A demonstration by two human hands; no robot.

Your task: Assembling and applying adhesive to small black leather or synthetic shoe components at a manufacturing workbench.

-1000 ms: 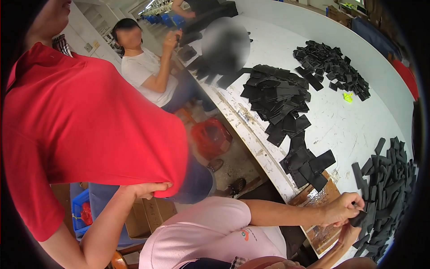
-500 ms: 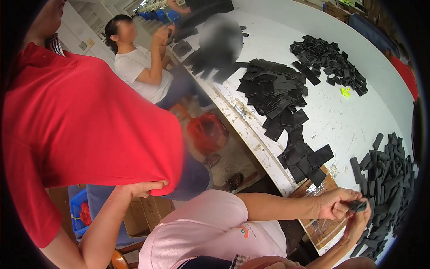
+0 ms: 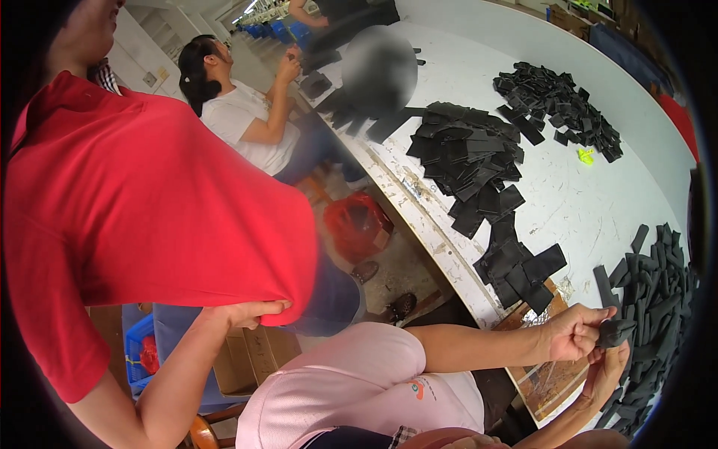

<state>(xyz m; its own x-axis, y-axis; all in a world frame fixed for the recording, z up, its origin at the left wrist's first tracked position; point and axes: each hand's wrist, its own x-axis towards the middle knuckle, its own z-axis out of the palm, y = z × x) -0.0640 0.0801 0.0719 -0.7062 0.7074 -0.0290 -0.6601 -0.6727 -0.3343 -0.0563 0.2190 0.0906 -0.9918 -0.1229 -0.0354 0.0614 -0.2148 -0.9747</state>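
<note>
Head view: a black piece (image 3: 617,331) sits up between two bare hands, near the right side of the table (image 3: 561,213). It looks bent or curled, not flat. The left hand (image 3: 572,334) is bunched up, with fingers and thumb pinched in at the piece's left side. The right hand (image 3: 607,368) holds it from below, but how each right finger grips is too hard to tell.

To do this well, both hands should probably stay close, as they are now. One can hold firm while the other does the fine finger work. A soft, even pinch seems best, since the piece looks bendy and a hard squeeze could crease it. Fingertips near the edges should help stop it slipping.

Just right of the hands is a heap of black rolls (image 3: 654,299), so the piece could get mixed up if dropped there. Left of the hands, a brown board (image 3: 551,385) lies on the table. Beyond it are flat black bits (image 3: 467,150), then a heap of small black bits (image 3: 557,105) near a yellow scrap (image 3: 585,156).
</note>
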